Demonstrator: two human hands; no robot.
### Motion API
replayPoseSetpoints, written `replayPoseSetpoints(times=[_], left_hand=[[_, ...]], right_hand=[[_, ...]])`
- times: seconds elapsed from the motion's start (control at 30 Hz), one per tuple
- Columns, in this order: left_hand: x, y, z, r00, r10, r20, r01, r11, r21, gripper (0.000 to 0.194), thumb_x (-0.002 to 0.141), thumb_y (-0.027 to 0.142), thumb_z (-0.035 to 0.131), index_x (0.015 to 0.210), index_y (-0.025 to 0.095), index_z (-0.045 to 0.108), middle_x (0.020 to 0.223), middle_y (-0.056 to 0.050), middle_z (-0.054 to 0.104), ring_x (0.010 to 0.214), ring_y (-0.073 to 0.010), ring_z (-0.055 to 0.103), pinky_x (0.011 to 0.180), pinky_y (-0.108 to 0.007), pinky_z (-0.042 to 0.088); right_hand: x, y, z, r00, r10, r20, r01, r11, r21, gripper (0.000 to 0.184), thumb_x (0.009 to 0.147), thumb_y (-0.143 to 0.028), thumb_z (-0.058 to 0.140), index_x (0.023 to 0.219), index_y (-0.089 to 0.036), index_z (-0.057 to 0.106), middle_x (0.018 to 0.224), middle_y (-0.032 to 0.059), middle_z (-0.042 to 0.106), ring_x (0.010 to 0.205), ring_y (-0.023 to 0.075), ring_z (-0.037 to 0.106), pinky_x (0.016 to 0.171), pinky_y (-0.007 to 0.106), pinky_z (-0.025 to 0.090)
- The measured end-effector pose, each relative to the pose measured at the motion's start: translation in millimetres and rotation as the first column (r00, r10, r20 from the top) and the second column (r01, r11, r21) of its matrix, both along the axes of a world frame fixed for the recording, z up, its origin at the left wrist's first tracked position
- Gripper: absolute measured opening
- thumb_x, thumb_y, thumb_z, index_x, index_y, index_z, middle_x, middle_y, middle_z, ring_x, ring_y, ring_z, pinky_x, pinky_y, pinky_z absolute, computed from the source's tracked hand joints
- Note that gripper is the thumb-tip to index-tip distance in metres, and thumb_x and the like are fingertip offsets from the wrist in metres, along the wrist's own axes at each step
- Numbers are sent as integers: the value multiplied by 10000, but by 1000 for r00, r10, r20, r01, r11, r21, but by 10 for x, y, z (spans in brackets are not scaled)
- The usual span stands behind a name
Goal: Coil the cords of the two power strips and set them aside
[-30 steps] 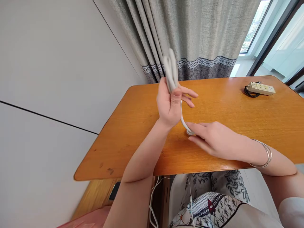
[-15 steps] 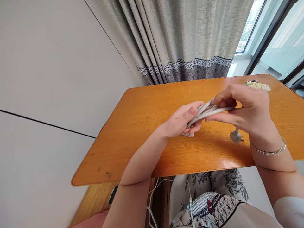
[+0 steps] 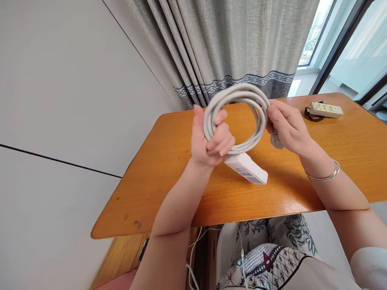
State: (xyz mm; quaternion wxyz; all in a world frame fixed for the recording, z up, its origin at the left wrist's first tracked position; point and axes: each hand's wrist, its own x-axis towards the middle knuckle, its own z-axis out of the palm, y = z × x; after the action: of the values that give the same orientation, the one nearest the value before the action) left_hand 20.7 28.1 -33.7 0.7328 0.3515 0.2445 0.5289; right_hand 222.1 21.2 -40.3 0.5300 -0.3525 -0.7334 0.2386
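A coiled white power cord (image 3: 242, 93) is held up over the wooden table, its loops forming a ring that faces me. My left hand (image 3: 213, 139) is wrapped round the left side of the coil, thumb up. The right side of the ring is pinched by my right hand (image 3: 287, 125). A grey-white plug (image 3: 276, 140) shows just below my right fingers, partly hidden by them. Beneath the coil, close to my left hand, hangs a white power strip (image 3: 246, 168), tilted, with bluish sockets on its face.
A second, cream power strip (image 3: 327, 109) with a black cord (image 3: 314, 117) lies at the table's far right. The wooden table (image 3: 163, 181) meets a white wall panel (image 3: 60, 100) on the left. A grey curtain (image 3: 236, 44) hangs behind it.
The coil has been raised and turned from edge-on to a full ring facing me. The white power strip has come into view below it. My right hand has moved slightly left.
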Motion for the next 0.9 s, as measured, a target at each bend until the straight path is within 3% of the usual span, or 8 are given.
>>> replayPoseSetpoints(times=[0.17, 0.3, 0.4, 0.63, 0.77, 0.9], left_hand=[[-63, 18, 104, 987, 148, 69, -152, 987, 56, 591, 1027, 729, 194, 749, 244, 386, 396, 123, 135, 252, -68, 53, 295, -201, 197], [-28, 32, 86, 988, 140, 65, -144, 988, 55, 594, 1040, 706, 167, 742, 240, 382, 402, 121, 114, 265, -72, 51, 300, -201, 183], [-1, 34, 61, 990, 116, 77, -121, 991, 63, 596, 1051, 686, 164, 734, 234, 389, 405, 120, 109, 272, -68, 48, 308, -199, 186], [31, 28, 88, 994, 82, 67, -83, 996, 14, 604, 1044, 693, 213, 734, 225, 434, 413, 111, 172, 272, -52, 117, 339, -184, 253], [31, 77, 89, 997, 63, 40, -62, 998, -18, 607, 1034, 706, 274, 739, 214, 473, 410, 114, 215, 269, -34, 142, 355, -171, 282], [72, 185, 7, 998, 59, 13, -58, 996, -70, 621, 1033, 703, 302, 741, 200, 519, 406, 107, 289, 276, -33, 218, 386, -161, 352]], right_hand=[[-136, 82, -179, 959, 248, -140, -276, 930, -243, 493, 979, -680, 568, 1168, -226, 608, 870, 18, 656, 800, 159, 612, 710, 283, 531], [-244, 57, -272, 884, 345, -315, -452, 803, -388, 610, 938, -574, 688, 1379, -237, 436, 1023, 25, 719, 883, 163, 659, 793, 299, 557], [-301, 48, -318, 839, 351, -416, -522, 736, -431, 592, 912, -555, 725, 1323, -246, 432, 994, 17, 739, 851, 166, 678, 759, 297, 546], [-401, 79, -406, 814, 243, -529, -485, 785, -386, 539, 814, -671, 784, 947, -256, 466, 818, 2, 741, 728, 142, 671, 634, 253, 515], [-425, 122, -470, 826, 197, -528, -442, 808, -389, 569, 785, -708, 786, 917, -257, 467, 822, 8, 752, 692, 139, 670, 637, 262, 556], [-388, 207, -578, 816, 135, -562, -435, 783, -444, 628, 728, -725, 822, 937, -258, 457, 806, 4, 750, 736, 165, 726, 660, 282, 606]])
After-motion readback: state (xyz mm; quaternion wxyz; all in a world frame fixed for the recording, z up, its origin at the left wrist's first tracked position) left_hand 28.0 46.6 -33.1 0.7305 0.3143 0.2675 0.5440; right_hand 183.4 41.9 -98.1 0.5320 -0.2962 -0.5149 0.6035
